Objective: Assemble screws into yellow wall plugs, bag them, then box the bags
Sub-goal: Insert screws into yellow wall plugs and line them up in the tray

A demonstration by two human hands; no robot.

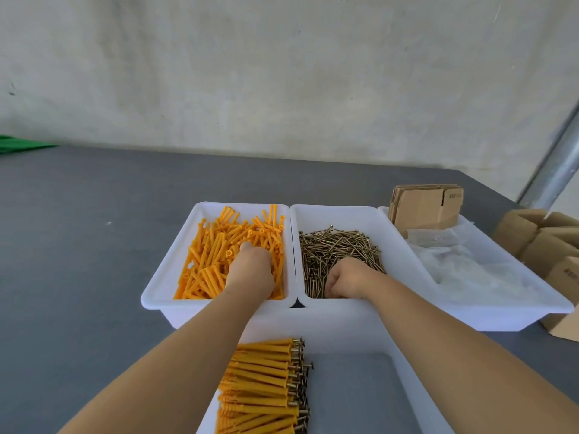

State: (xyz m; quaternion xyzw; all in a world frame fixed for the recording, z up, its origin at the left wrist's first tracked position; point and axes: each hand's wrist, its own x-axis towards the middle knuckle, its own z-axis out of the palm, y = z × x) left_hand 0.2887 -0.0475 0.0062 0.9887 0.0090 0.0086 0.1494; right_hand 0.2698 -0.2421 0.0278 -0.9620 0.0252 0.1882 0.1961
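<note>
Glossy white plastic trays (pixel 163 296) hold matt yellow plastic plugs (pixel 213 245) and brassy metal screws (pixel 338 245).

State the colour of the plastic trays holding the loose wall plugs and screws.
White, both rectangular plastic trays; the head view shows it plainly.

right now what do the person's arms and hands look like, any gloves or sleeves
Both are bare: the left hand and the right hand wear no gloves, and no rings, watch or bands show. No sleeves cover the forearms as far as the frame shows.
</note>
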